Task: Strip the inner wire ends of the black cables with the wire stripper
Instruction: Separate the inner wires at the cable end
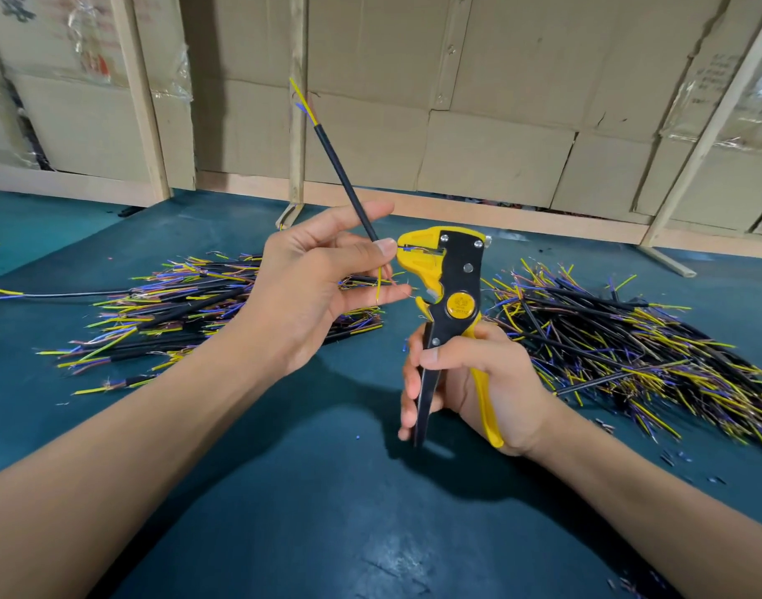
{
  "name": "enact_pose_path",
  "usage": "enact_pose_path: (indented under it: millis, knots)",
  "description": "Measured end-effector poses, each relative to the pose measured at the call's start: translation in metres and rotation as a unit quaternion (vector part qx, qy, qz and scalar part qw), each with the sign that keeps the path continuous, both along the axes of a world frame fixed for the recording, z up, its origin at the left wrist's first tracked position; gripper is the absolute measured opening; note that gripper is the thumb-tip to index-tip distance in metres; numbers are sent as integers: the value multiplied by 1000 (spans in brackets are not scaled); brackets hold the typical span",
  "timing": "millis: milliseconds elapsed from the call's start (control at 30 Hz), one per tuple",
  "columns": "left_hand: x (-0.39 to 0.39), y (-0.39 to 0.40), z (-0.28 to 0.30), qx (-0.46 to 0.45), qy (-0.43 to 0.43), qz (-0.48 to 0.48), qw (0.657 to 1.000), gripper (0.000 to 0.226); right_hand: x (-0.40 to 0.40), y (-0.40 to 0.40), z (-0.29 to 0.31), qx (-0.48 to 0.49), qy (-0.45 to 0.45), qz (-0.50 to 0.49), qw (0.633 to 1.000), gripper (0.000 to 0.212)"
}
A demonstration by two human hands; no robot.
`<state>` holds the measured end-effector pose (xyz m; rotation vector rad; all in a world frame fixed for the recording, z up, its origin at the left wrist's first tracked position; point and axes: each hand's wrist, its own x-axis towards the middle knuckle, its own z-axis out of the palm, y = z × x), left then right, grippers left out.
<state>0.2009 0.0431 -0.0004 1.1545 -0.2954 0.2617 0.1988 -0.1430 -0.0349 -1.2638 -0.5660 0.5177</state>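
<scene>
Two bare forearms being shown, entering from lower corners. No sleeves, gloves, rings, watch or wristbands being worn. Left hand [323, 291] and right hand [469, 382] being seen uncovered; fingernails being kept short, unpainted.

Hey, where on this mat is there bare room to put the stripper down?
Bare mat lies between the forearms, below the wire stripper. Another bare strip runs behind both piles, along the cardboard wall. The left pile and right pile are crowded.
</scene>
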Motion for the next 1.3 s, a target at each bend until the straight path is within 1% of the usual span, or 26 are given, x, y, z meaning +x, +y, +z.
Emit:
enact_pose_path:
  millis: [67,133,167,233,300,367,433,467,500,600,700,767,1000,1167,1233,1300]
  knots:
    - [1,1,-1,27,-2,24,999,28,0,2,0,-6,-3,-48,999,8]
    - [3,2,-2,67,-18,78,994,23,2,2,0,3,4,-112,994,15]
    - [4,4,-2,83,-26,105,991,21,3,2,1,6,5,-125,992,18]
    - [6,5,-3,98,-19,133,986,18,3,0,1,0,2,-113,994,19]
    - [6,5,-4,91,19,112,989,14,2,0,0,-10,-21,-81,996,22]
    - [4,3,-5,70,51,30,996,18,1,1,-1,-18,-35,-66,997,23]
    - [2,3,-6,54,47,-38,997,30,1,0,0,-17,-31,-65,997,22]
    - [2,3,-5,46,39,-55,997,33,1,0,0,-13,-27,-66,997,22]
    - [2,3,-4,46,32,-59,997,31,1,0,0,-8,-25,-65,998,21]
    - [2,1,-3,58,6,-7,998,14,1,2,-2,0,-27,-42,999,16]
    - [3,1,-3,25,-6,39,999,13,2,2,-3,4,-24,-11,1000,6]
    - [2,2,-2,5,-5,46,999,11,3,0,-3,0,-24,2,1000,7]
    - [-1,-4,0,-49,21,30,998,11,5,0,-5,13,-11,-2,1000,10]
    - [-2,-6,1,-45,17,29,998,23,5,0,-6,39,-24,-15,999,12]
    - [-3,-7,2,-53,18,37,998,26,6,0,-6,53,-27,-27,998,18]
    - [-2,-6,4,-75,22,55,995,24,6,0,-6,61,-33,-40,997,19]
